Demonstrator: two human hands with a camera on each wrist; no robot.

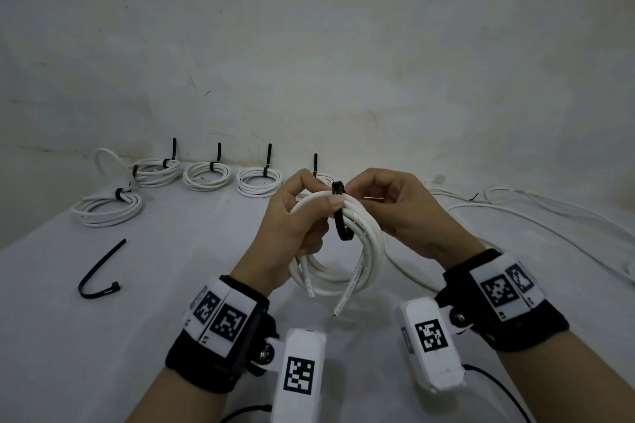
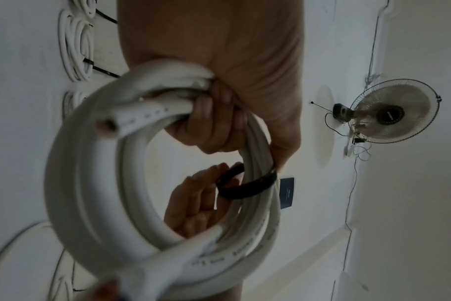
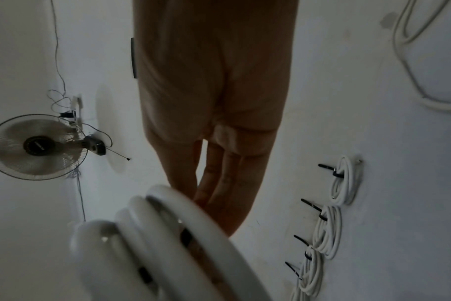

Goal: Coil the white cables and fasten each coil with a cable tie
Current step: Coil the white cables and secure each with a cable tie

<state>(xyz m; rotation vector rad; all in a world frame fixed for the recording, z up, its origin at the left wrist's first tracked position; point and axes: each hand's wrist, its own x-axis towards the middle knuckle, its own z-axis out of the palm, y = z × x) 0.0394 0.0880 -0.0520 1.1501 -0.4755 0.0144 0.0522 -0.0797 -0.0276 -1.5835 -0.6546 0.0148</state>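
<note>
Left hand (image 1: pixel 292 227): fingers wrapped round the white cable coil (image 1: pixel 367 244), held up over the table's (image 1: pixel 171 302) middle.
Right hand (image 1: pixel 402 213): pinching the black zip tie (image 1: pixel 338 216) looped round it.
Around: tied coils (image 1: pixel 259 182) along the far edge, spare tie (image 1: pixel 99 271) left, loose cable (image 1: pixel 462 206) right.
</note>
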